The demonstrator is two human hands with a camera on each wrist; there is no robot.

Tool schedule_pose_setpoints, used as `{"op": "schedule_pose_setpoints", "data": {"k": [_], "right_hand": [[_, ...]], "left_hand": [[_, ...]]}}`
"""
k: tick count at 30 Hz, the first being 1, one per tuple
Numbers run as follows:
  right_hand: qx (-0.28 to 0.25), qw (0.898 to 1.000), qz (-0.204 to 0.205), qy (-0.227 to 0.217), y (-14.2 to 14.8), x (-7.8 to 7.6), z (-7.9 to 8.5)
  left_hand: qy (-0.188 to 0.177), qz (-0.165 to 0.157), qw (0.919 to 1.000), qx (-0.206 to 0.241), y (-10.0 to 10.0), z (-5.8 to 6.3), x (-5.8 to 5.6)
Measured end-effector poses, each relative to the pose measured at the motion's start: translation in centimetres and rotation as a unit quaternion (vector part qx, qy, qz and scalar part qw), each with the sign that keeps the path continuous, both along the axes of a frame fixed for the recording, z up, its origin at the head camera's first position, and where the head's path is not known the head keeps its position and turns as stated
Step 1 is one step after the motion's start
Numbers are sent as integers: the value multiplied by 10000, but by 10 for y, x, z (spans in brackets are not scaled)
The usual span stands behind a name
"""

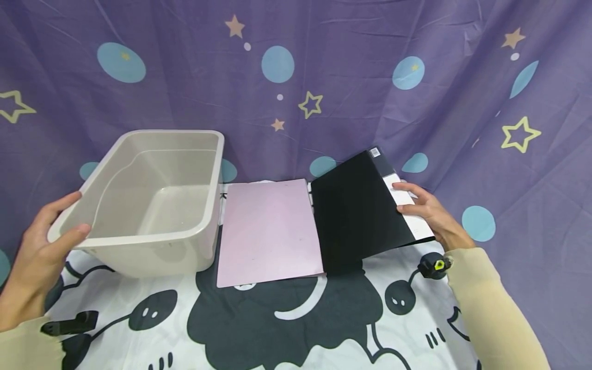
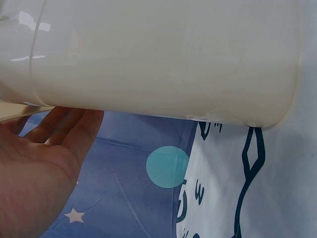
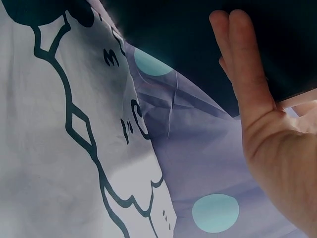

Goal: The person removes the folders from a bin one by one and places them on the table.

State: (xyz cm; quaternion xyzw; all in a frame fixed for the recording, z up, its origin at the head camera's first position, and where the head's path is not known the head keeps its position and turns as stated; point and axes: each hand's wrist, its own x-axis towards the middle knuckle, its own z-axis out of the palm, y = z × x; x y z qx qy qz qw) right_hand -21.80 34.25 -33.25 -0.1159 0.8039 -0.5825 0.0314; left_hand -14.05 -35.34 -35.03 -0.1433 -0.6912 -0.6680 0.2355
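Note:
On the left stands a deep off-white plastic bin (image 1: pixel 185 252), its inside bare. My left hand (image 1: pixel 48 246) grips its near left rim, thumb on the near side; in the left wrist view, fingers (image 2: pixel 86 130) lie along the outside wall. To the right, my right hand (image 1: pixel 427 213) holds a flat black folder (image 1: pixel 361 210) by its right edge, over a white band. The folder is tilted, right side raised. Fingers (image 3: pixel 247 59) spread along its underside in the right wrist view. A flat pink folder (image 1: pixel 270 231) lies between bin and black folder; whether the two join is unclear.
A white cloth (image 1: pixel 259 354) with black cartoon figures covers the table. Behind it hangs a purple curtain (image 1: pixel 351 31) with stars and blue dots, close to the bin and the black folder. The bin's right wall stands next to the pink folder.

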Motion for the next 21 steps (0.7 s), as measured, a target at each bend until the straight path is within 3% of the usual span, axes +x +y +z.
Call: {"op": "schedule_pose_setpoints", "data": {"k": [14, 21], "right_hand": [[41, 10000, 8, -79, 4, -2, 2], [111, 9998, 127, -103, 8, -3, -2]], "left_hand": [[1, -117, 9997, 228, 0, -1, 0], [-17, -34, 9999, 115, 1, 0, 1]]}}
